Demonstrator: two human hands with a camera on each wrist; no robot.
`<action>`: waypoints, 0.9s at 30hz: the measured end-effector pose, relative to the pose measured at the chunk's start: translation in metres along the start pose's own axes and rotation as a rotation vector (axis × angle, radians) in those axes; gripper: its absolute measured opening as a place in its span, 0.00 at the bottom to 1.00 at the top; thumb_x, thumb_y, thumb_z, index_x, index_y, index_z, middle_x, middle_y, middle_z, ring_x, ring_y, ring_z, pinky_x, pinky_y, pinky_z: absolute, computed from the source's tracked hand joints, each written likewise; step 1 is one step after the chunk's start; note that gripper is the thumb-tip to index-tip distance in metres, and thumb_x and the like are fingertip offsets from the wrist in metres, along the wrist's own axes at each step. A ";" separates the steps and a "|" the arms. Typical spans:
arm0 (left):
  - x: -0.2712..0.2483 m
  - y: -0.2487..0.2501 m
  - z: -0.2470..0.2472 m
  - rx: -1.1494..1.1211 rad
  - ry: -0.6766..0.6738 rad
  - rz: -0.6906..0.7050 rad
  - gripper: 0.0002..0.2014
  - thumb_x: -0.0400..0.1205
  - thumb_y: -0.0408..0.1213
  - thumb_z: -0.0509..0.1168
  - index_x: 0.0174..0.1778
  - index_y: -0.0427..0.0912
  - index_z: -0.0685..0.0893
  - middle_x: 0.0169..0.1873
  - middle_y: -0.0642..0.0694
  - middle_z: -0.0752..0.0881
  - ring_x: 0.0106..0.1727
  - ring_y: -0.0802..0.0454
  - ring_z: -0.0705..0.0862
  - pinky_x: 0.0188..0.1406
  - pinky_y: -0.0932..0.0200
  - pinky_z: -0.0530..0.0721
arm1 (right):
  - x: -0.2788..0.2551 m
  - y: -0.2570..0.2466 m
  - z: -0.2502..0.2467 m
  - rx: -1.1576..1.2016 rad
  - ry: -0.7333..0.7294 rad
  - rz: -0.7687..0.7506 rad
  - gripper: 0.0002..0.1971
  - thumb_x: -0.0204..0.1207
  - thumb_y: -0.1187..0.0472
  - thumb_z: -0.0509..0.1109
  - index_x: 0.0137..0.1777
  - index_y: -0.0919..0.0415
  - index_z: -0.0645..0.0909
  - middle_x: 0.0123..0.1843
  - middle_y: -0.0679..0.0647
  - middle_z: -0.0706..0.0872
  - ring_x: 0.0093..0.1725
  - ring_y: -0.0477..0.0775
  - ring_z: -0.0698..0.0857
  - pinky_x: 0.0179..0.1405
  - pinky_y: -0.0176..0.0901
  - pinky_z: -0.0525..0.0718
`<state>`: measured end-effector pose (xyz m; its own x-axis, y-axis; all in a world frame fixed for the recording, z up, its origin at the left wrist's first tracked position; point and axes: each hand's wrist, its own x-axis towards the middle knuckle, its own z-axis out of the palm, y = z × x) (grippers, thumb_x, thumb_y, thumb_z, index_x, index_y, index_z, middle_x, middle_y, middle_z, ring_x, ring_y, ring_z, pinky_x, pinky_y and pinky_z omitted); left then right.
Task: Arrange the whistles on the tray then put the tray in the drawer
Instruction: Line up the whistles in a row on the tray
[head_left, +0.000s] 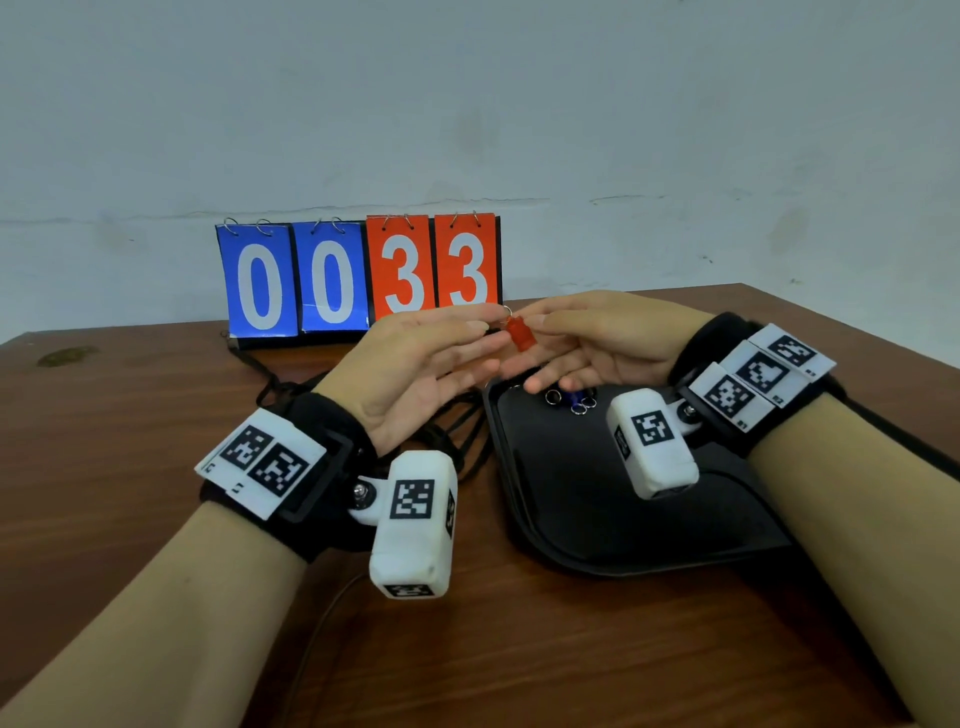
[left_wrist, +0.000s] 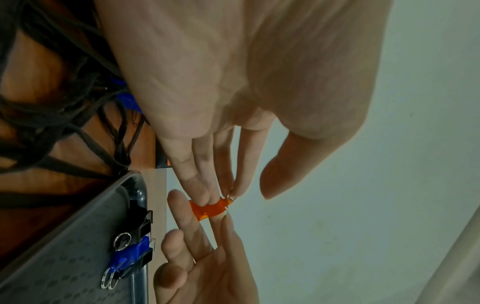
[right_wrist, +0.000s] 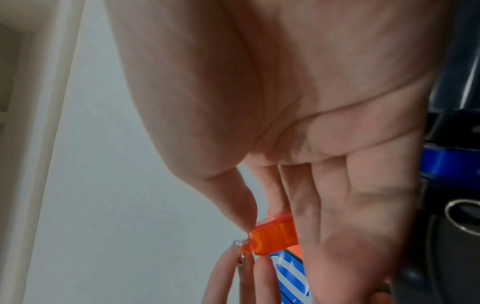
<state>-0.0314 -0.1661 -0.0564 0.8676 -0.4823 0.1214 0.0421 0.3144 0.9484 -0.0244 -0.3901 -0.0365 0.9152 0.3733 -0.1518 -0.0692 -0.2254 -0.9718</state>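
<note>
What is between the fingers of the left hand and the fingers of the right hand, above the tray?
An orange whistle with a metal ring; both the left hand and the right hand pinch it over the far end of the black tray. The head view shows this.

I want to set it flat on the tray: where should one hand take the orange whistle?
By the flat sides of its body, fingers coming from above. The ring at its top is small and lets it swing; the body is broader and hangs clear between both hands.
</note>
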 end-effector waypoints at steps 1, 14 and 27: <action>0.000 0.000 0.000 -0.001 -0.005 -0.004 0.15 0.85 0.27 0.65 0.68 0.30 0.85 0.61 0.38 0.91 0.66 0.47 0.89 0.65 0.54 0.87 | -0.001 0.000 0.000 0.026 0.004 -0.002 0.18 0.88 0.55 0.61 0.74 0.59 0.76 0.61 0.64 0.90 0.50 0.55 0.93 0.39 0.35 0.88; -0.002 -0.004 0.009 0.044 -0.017 -0.071 0.15 0.85 0.30 0.65 0.67 0.33 0.85 0.61 0.40 0.91 0.65 0.46 0.89 0.67 0.49 0.85 | 0.004 0.005 -0.008 0.162 0.165 -0.104 0.15 0.86 0.64 0.65 0.70 0.56 0.82 0.50 0.59 0.92 0.46 0.52 0.92 0.39 0.35 0.89; -0.001 -0.003 0.003 0.380 0.106 -0.012 0.12 0.87 0.34 0.64 0.61 0.44 0.91 0.60 0.50 0.92 0.60 0.53 0.91 0.45 0.59 0.90 | -0.001 0.001 -0.020 0.224 0.249 -0.098 0.12 0.84 0.62 0.68 0.61 0.69 0.84 0.52 0.61 0.91 0.50 0.53 0.91 0.48 0.37 0.88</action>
<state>-0.0333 -0.1689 -0.0588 0.9153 -0.3909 0.0975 -0.1165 -0.0251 0.9929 -0.0173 -0.4085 -0.0333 0.9887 0.1462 -0.0337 -0.0363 0.0146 -0.9992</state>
